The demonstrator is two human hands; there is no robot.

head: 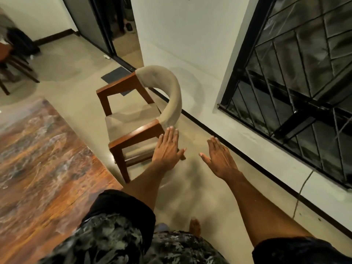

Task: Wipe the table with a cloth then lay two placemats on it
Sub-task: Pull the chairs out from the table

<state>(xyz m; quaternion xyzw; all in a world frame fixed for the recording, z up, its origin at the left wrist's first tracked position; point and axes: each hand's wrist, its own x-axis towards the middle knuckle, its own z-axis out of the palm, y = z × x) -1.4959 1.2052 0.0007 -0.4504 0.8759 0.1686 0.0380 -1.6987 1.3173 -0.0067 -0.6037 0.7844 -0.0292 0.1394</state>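
Both hands reach forward with fingers straight, holding nothing; the left hand [167, 149] is by the armrest of a wooden chair [133, 119], the right hand [219, 159] over bare floor; the table [43, 159] lies at left; a barred window [297, 88] fills the right wall.
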